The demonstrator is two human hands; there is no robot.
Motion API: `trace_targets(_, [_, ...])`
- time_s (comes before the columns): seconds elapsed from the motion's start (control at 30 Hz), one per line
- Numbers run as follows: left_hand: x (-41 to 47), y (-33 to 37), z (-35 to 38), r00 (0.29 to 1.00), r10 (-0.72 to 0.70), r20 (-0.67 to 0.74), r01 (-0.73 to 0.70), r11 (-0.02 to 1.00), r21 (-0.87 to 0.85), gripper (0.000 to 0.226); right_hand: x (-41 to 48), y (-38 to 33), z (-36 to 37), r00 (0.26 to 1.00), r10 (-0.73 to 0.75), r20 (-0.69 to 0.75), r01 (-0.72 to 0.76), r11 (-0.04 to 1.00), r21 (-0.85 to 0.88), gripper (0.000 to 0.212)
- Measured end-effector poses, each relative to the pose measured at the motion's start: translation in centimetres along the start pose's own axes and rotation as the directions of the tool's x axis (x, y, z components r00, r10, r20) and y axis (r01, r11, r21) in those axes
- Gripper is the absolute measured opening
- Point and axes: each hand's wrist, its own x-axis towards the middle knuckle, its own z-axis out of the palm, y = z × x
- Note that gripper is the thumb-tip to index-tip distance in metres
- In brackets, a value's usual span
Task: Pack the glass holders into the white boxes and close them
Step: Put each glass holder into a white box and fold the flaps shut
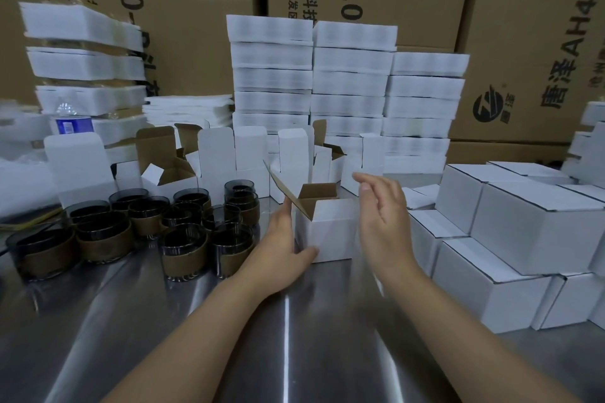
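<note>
A small white box stands on the steel table in the middle, its brown-lined lid flap open and leaning left. My left hand grips the box's left side, thumb on its front lower corner. Just right of the box my right hand hovers with fingers apart, holding nothing. What lies inside the box is hidden. Several dark glass holders with brown sleeves stand in a cluster at the left.
Several open empty white boxes stand behind the holders. Closed white boxes are stacked at the right. Piles of flat white box blanks rise at the back, before large brown cartons. A water bottle stands at far left.
</note>
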Motion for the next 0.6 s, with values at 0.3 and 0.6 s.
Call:
trace_targets(0.3, [-0.1,0.4,-0.1,0.994,-0.057,0.097,0.055,0.998,0.026,0.063,1.8,4.1,-0.4,0.721,0.664,0.197,-0.690,0.663,0.290,0.033])
trace_targets(0.6, [0.1,0.1,-0.3,0.996,-0.063,0.068,0.057,0.995,0.086,0.038,1.4,4.8,-0.3,0.723,0.553,0.414,-0.634,0.769,0.081,0.047])
